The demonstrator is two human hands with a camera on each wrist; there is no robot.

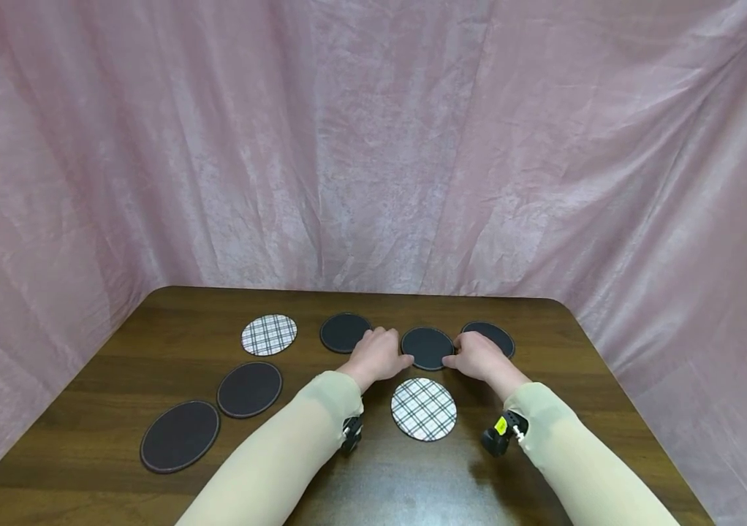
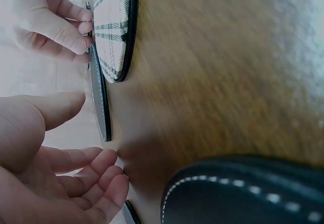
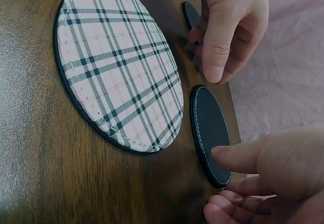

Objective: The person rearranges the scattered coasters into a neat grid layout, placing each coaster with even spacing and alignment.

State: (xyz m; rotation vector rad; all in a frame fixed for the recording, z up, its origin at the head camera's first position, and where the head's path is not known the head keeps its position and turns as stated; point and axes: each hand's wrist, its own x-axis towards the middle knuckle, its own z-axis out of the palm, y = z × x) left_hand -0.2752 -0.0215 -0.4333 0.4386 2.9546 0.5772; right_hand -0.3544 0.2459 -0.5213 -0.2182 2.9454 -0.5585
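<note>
A round black coaster with pale edge stitching lies between my two hands at the back of the table. My right hand is at its right edge; in the right wrist view the thumb overlaps the coaster's top, with curled fingers by the rim. On the other side, my left hand holds nothing, its fingers loosely bent and low over the table, thumb apart. Beyond the left hand lies another black coaster. A third black coaster is partly hidden behind the right hand. Nearer me sits a plaid coaster.
To the left lie a second plaid coaster and two larger-looking black coasters, one further back and one nearer. The brown wooden table ends at a pink curtain behind and at the sides.
</note>
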